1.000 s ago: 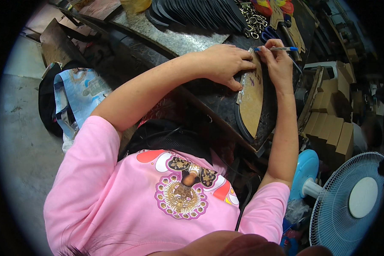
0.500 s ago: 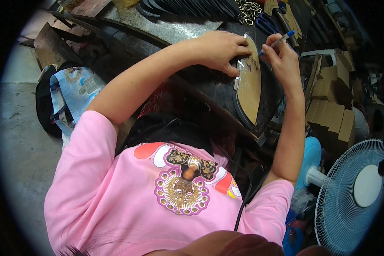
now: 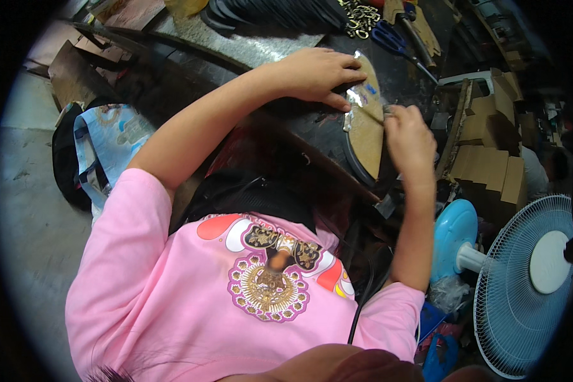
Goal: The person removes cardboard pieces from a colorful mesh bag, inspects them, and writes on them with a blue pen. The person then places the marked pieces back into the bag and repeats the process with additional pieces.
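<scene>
My left hand (image 3: 318, 73) lies flat with fingers spread on the upper end of a brown cardboard template (image 3: 370, 137), next to a strip of silver tape (image 3: 353, 99). The template rests on a black sheet (image 3: 312, 130) on the dark workbench. At the template's right edge, my right hand (image 3: 410, 137) is closed around a pen (image 3: 388, 112). Only the pen's grey end shows above the fist; the tip is hidden.
Blue-handled scissors (image 3: 388, 38), metal rings (image 3: 360, 13) and a fan of black cut pieces (image 3: 280, 9) lie at the bench's far side. Brown cardboard boxes (image 3: 484, 153) stack at right. A white fan (image 3: 528, 280) with a blue base (image 3: 455, 235) stands at lower right. A blue patterned bag (image 3: 108, 140) hangs at left.
My right hand came down from the template's top, where it held the pen up, to the middle of its right edge. My left hand stayed pressed on the template.
</scene>
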`<act>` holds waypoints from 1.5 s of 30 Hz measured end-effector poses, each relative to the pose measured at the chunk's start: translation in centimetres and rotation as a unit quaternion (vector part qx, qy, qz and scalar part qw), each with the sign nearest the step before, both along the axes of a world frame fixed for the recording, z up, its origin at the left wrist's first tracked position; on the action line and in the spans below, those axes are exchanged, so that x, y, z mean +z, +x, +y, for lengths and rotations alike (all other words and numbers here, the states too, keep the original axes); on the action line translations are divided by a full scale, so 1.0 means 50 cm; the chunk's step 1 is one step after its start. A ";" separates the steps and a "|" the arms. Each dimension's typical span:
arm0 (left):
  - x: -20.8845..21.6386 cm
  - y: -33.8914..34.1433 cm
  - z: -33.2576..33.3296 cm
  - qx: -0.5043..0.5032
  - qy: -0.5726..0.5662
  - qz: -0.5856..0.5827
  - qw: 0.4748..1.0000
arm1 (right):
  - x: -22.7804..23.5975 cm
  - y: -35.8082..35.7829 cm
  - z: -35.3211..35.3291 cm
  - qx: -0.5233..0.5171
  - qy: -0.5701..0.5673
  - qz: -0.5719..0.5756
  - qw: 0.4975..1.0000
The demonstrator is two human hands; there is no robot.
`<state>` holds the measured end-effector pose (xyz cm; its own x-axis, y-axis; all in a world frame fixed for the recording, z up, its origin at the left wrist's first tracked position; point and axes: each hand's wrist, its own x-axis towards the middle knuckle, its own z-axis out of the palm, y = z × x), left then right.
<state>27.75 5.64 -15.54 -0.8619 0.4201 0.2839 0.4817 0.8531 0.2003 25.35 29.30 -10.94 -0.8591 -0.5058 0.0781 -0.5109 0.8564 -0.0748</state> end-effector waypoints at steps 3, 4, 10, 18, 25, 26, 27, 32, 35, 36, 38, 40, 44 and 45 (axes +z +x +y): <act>-0.003 0.003 0.000 -0.006 0.013 0.041 0.999 | -0.034 0.027 -0.003 0.004 -0.058 0.004 0.998; -0.002 0.005 -0.002 -0.005 0.029 0.050 0.998 | -0.042 0.025 -0.004 0.022 -0.118 0.015 0.993; 0.005 0.014 0.013 0.020 0.149 0.046 0.988 | -0.056 -0.058 -0.001 0.001 -0.447 -0.109 0.888; 0.002 0.017 0.006 0.041 0.087 0.011 0.995 | -0.012 -0.217 0.040 -0.082 -0.527 0.044 0.845; -0.002 0.015 0.008 0.043 -0.002 0.020 0.999 | -0.053 -0.131 0.003 -0.099 -0.175 0.097 0.975; -0.001 0.014 0.009 0.032 0.008 0.027 0.999 | -0.053 -0.126 0.001 -0.131 -0.170 0.080 0.973; -0.001 0.014 0.009 0.031 0.015 0.030 0.999 | -0.053 -0.126 0.000 -0.140 -0.153 0.068 0.976; 0.000 0.012 0.007 0.017 0.018 0.038 0.999 | -0.065 -0.157 0.011 -0.176 -0.096 0.050 0.978; 0.002 0.013 0.005 0.012 0.016 0.041 0.999 | -0.069 -0.185 0.016 -0.149 -0.154 0.038 0.976; 0.003 0.014 0.004 0.006 0.026 0.043 0.999 | -0.072 -0.187 0.017 -0.164 -0.209 0.055 0.962; 0.006 0.015 0.003 -0.002 0.042 0.032 0.999 | -0.078 -0.184 0.013 -0.173 -0.354 0.053 0.918; 0.012 0.007 -0.002 -0.019 0.090 0.098 0.991 | -0.085 -0.170 -0.002 -0.033 -0.506 0.002 0.862; 0.037 -0.048 -0.038 0.039 0.067 0.251 0.965 | -0.099 -0.121 -0.043 0.035 -0.427 -0.048 0.902; 0.044 -0.072 -0.047 0.089 0.028 0.295 0.951 | -0.100 -0.110 -0.047 -0.001 -0.337 -0.007 0.941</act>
